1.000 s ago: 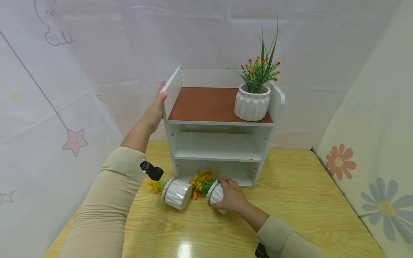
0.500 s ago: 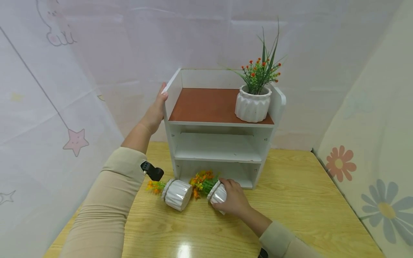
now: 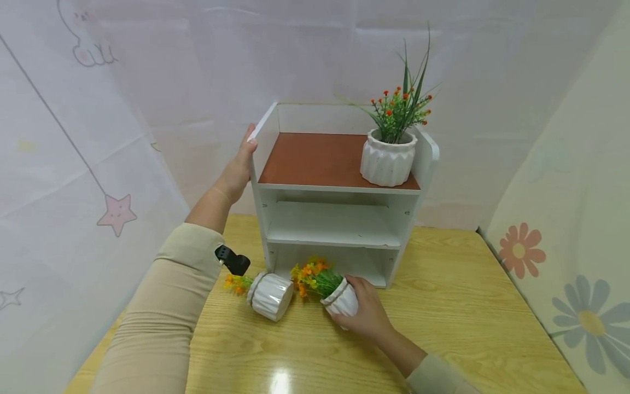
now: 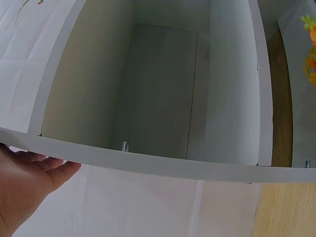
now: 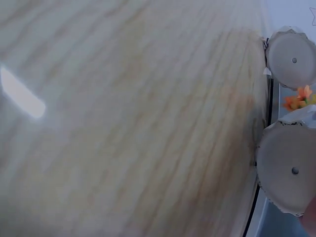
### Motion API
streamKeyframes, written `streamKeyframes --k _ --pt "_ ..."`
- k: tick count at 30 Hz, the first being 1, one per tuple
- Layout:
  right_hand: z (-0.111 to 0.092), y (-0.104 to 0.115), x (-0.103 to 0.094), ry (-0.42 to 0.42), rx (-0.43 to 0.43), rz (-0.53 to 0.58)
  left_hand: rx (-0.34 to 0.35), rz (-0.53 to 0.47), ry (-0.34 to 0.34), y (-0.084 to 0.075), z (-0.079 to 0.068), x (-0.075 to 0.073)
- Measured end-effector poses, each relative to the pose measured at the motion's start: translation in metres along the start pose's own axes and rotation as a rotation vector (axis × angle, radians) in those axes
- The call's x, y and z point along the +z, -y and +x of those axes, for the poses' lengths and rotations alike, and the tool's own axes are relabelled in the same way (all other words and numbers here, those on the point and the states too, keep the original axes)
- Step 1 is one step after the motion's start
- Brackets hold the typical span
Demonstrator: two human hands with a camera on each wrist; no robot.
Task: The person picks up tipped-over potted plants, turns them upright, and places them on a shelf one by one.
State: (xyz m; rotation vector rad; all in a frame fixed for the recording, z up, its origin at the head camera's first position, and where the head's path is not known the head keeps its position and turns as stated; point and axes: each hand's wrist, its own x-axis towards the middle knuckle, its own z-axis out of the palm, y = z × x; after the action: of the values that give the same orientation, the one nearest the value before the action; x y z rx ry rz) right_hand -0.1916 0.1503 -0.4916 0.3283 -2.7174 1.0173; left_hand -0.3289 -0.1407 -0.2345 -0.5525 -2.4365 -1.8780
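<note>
Right hand (image 3: pixel 370 313) grips ribbed white ceramic pot (image 3: pixel 343 300), cropped in wrist view; left hand (image 3: pixel 237 174), partly hidden, holds white boxy shelf unit (image 3: pixel 334 224).

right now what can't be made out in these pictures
Head view: the right hand covers one side of the ribbed white ceramic pot it holds.
Head view: that pot's orange-yellow flowers hide part of the lowest compartment of the brown-topped white shelf unit.
Left wrist view: left edge crops the left hand.
Right wrist view: right edge crops most of the right hand.
</note>
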Motion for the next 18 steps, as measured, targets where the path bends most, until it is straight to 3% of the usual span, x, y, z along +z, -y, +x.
streamKeyframes --k 7,18 --pt "-0.010 -0.009 0.000 -0.097 -0.048 0.020 0.002 0.011 -0.003 -0.001 -0.001 0.000" --pt "-0.022 -0.015 -0.006 -0.099 0.023 0.046 0.003 -0.005 0.001 -0.001 -0.001 0.001"
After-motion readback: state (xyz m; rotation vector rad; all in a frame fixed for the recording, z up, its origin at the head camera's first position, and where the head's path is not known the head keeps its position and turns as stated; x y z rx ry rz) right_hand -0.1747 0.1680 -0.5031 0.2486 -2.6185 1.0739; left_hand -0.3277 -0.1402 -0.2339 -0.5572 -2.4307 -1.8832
